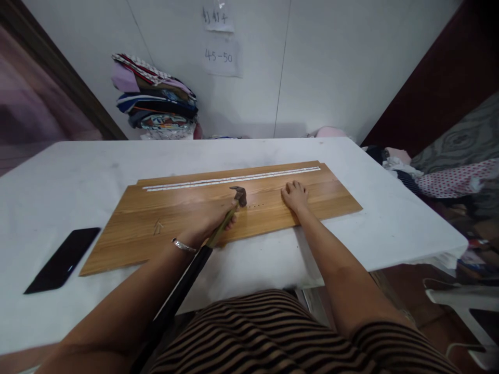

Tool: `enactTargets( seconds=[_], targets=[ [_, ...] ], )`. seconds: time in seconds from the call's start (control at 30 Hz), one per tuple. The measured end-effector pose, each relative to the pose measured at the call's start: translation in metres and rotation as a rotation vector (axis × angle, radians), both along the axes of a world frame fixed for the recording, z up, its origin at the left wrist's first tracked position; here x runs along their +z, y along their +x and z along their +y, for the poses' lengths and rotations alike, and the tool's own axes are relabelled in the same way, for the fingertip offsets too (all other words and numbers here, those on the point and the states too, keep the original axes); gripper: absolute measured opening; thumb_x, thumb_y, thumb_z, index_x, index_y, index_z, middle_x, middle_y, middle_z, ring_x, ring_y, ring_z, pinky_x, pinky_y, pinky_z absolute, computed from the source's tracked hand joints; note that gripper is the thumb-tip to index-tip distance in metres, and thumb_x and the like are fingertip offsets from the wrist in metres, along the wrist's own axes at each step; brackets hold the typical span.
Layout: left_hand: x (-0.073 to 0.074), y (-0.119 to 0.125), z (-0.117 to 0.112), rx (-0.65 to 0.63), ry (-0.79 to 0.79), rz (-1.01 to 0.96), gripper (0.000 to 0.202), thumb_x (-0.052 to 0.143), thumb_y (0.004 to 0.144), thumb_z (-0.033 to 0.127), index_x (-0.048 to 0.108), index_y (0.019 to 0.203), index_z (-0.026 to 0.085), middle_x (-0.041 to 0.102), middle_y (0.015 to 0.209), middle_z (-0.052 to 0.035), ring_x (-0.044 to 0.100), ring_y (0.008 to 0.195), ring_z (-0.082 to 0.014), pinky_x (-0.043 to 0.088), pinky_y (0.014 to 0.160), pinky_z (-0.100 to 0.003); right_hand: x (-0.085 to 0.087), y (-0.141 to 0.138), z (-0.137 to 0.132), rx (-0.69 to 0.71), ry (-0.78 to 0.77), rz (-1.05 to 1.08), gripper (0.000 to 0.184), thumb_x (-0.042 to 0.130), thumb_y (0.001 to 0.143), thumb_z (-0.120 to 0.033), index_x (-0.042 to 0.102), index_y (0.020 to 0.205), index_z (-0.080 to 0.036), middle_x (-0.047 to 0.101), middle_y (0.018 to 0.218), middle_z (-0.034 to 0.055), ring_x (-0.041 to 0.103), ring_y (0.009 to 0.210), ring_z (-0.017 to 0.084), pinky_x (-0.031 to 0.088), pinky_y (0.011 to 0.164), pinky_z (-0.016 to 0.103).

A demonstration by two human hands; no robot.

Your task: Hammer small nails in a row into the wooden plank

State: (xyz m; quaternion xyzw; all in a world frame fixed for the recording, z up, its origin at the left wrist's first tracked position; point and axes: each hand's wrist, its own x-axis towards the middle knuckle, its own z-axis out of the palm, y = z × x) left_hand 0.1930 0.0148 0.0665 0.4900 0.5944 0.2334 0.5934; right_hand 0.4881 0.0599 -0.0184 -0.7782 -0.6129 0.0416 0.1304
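Observation:
A long wooden board (163,218) lies across the white table (62,176). My left hand (212,223) is closed round the handle of a hammer (238,195), near its metal head, which sits over the board's middle. A silver bracelet is on that wrist. Just right of the hammer head is a short row of tiny dots, perhaps nails (255,206). My right hand (295,196) lies flat on the board with fingers spread, pressing it down. A pale strip (234,178) runs along the board's far edge.
A black phone (62,259) lies on the table left of the board. Folded fabrics (156,104) are stacked against the back wall, under paper notes. More cloth (452,176) is piled to the right, and a white plastic stool (463,306) stands by the table's right corner.

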Motion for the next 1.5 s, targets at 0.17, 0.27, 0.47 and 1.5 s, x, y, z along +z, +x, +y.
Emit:
enactTargets(
  seconds=[0.17, 0.27, 0.47, 1.5],
  targets=[
    [0.007, 0.003, -0.003, 0.002, -0.006, 0.025, 0.030, 0.053, 0.090, 0.045, 0.062, 0.085, 0.017, 0.062, 0.060, -0.0023, 0.054, 0.046, -0.0121, 0.043, 0.045, -0.023, 0.000, 0.001, 0.001, -0.003, -0.011, 0.002, 0.045, 0.038, 0.102, -0.042, 0.065, 0.130, -0.020, 0.056, 0.146, 0.0161, 0.042, 0.139, 0.031, 0.028, 0.114, 0.049],
    [0.010, 0.003, -0.004, 0.003, -0.002, -0.001, 0.029, 0.055, 0.090, 0.045, 0.063, 0.088, 0.018, 0.061, 0.059, -0.0014, 0.053, 0.046, -0.0120, 0.042, 0.045, -0.023, 0.001, 0.000, 0.001, -0.007, -0.001, 0.000, 0.044, 0.038, 0.102, -0.043, 0.066, 0.128, -0.021, 0.057, 0.144, 0.0160, 0.043, 0.137, 0.031, 0.028, 0.114, 0.049],
    [0.008, 0.005, -0.005, 0.031, -0.018, 0.018, 0.027, 0.050, 0.094, 0.042, 0.061, 0.087, 0.018, 0.060, 0.059, -0.0011, 0.052, 0.045, -0.0110, 0.041, 0.045, -0.023, 0.002, 0.000, 0.000, -0.002, 0.004, -0.003, 0.044, 0.038, 0.102, -0.042, 0.066, 0.128, -0.021, 0.057, 0.144, 0.0160, 0.043, 0.136, 0.031, 0.029, 0.112, 0.049],
    [0.009, 0.005, -0.005, 0.002, -0.021, -0.025, 0.031, 0.054, 0.091, 0.047, 0.062, 0.092, 0.017, 0.059, 0.057, -0.0003, 0.051, 0.044, -0.0112, 0.041, 0.044, -0.022, 0.004, 0.000, 0.001, -0.005, -0.010, -0.009, 0.045, 0.036, 0.102, -0.042, 0.065, 0.129, -0.021, 0.057, 0.144, 0.0162, 0.044, 0.137, 0.031, 0.030, 0.113, 0.049]
  ],
)
